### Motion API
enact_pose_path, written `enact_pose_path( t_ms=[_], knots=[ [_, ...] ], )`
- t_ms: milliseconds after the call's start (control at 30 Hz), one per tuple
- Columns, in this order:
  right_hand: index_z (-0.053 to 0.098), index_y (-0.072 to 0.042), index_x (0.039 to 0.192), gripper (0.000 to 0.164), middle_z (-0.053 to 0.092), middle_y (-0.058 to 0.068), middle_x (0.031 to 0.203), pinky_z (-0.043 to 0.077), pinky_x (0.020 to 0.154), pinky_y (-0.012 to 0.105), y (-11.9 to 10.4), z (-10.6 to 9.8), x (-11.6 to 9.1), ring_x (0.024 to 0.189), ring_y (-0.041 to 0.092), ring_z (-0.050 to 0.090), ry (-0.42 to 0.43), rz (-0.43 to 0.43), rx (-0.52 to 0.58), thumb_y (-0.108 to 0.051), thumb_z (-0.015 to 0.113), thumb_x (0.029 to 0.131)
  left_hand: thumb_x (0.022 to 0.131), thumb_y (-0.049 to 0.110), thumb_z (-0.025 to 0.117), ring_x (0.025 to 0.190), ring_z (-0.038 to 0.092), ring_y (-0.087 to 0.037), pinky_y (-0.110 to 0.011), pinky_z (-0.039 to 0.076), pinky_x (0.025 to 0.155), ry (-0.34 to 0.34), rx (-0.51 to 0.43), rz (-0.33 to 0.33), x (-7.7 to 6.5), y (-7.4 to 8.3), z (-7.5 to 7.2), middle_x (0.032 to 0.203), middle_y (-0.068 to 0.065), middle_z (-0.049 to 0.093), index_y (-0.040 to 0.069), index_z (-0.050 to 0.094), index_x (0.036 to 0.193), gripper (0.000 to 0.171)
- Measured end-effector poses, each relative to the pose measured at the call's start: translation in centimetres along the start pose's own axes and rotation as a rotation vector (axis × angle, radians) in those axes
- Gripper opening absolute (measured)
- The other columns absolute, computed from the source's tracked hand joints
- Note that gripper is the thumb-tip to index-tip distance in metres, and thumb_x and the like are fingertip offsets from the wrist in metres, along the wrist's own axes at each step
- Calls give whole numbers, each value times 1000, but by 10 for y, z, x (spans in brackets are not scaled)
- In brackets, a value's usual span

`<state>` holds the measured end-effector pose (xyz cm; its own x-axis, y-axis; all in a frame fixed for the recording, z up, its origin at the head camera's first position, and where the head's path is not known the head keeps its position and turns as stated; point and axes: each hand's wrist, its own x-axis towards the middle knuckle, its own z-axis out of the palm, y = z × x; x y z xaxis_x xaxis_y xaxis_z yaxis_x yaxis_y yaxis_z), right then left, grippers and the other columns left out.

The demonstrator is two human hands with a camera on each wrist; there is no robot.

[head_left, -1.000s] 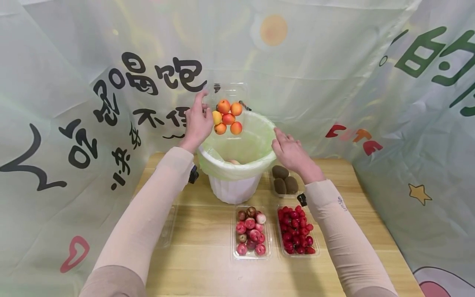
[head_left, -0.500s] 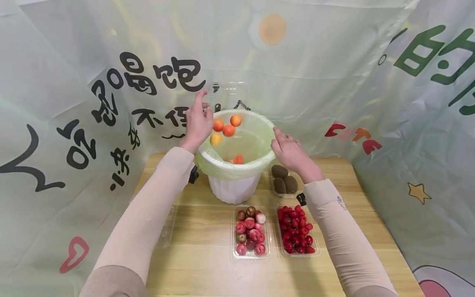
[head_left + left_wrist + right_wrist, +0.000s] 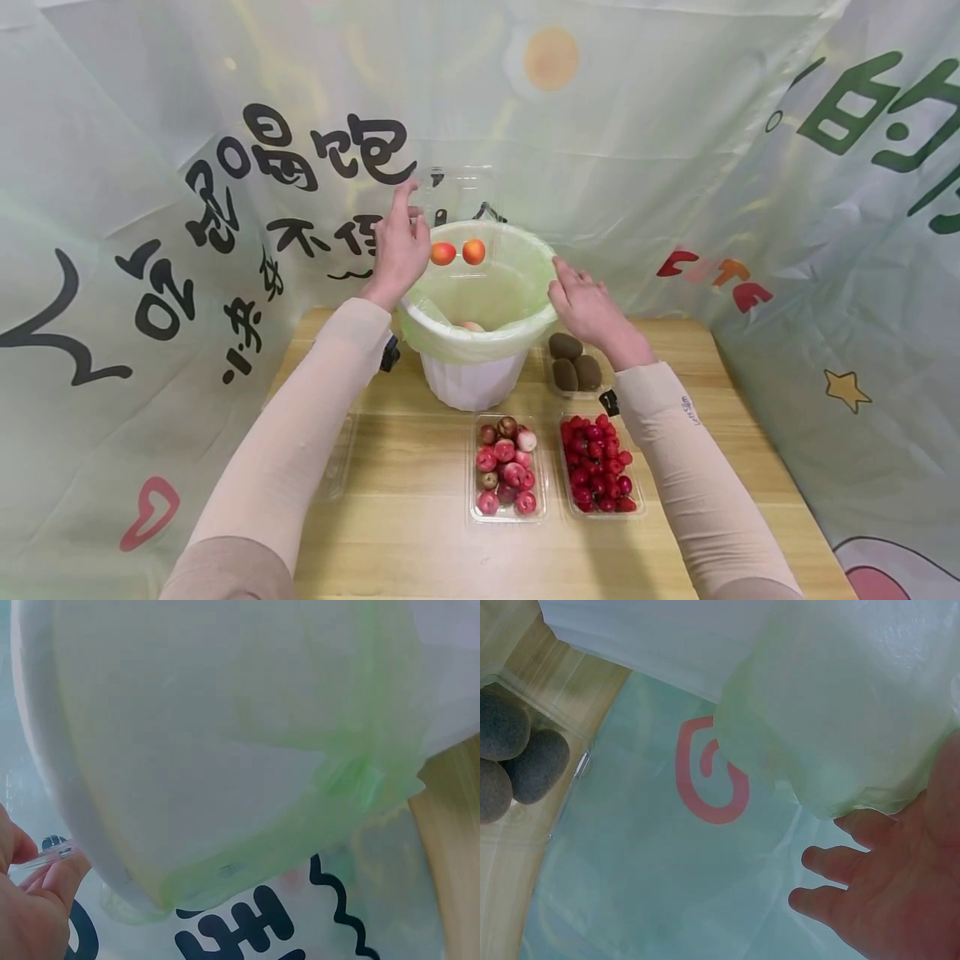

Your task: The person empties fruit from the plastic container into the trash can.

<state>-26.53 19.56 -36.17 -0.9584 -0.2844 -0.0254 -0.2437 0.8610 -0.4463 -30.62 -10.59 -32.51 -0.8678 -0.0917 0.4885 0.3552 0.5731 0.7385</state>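
My left hand [image 3: 402, 250] pinches the edge of a clear plastic box [image 3: 467, 187], tilted over a white bin [image 3: 474, 379] lined with a pale green bag [image 3: 517, 258]. Two small orange-red fruits, perhaps apricots [image 3: 473, 252], show near the box's lower edge, above the bin's mouth. A bit of pale fruit [image 3: 471, 327] shows inside the bin. In the left wrist view, the thumb and fingers [image 3: 64, 881] hold the box edge beside the bin rim. My right hand [image 3: 588, 307] rests against the bin's right rim; its fingers [image 3: 829, 866] are extended and spread in the right wrist view.
On the wooden table [image 3: 405, 500] stand a box of reddish plums [image 3: 507, 467], a box of small red fruits [image 3: 597, 465] and a box of brown kiwis [image 3: 576, 364]. Another clear box [image 3: 337, 467] is partly behind the left forearm. Printed cloth [image 3: 637, 167] encloses the table.
Several orange fruits have slid from the tilted box and dropped into the bin, leaving two in sight at its lower edge. Both hands have stayed nearly still.
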Motion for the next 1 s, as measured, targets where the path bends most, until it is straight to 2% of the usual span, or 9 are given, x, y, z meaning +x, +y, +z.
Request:
enact_pose_path(
  t_ms=[100, 400, 1000],
  knots=[
    [4, -15, 171, 67, 10, 8, 179, 4, 131, 65, 0, 0, 0, 163, 45, 10, 2, 5, 5, -45, 14, 112, 106, 4, 49, 103, 74, -36, -49, 60, 93, -10, 7, 21, -1, 0, 0, 132, -26, 70, 13, 43, 154, 49],
    [5, -15, 171, 66, 11, 9, 178, 4, 131, 66, 0, 0, -1, 163, 46, 10, 9, 3, 10, -45, 15, 113, 106, 4, 49, 106, 77, -37, -48, 61, 97, 35, 10, 89, -1, -1, 2, 126, -27, 72, 10, 46, 150, 45],
    [4, -15, 171, 66, 13, 11, 178, 4, 131, 65, 1, 1, -1, 163, 46, 11, 12, 8, 11, -45, 15, 112, 108, 8, 49, 106, 76, -36, -48, 60, 96, 53, 20, 96, -2, -3, 1, 128, -27, 71, 12, 45, 152, 44]
  ],
)
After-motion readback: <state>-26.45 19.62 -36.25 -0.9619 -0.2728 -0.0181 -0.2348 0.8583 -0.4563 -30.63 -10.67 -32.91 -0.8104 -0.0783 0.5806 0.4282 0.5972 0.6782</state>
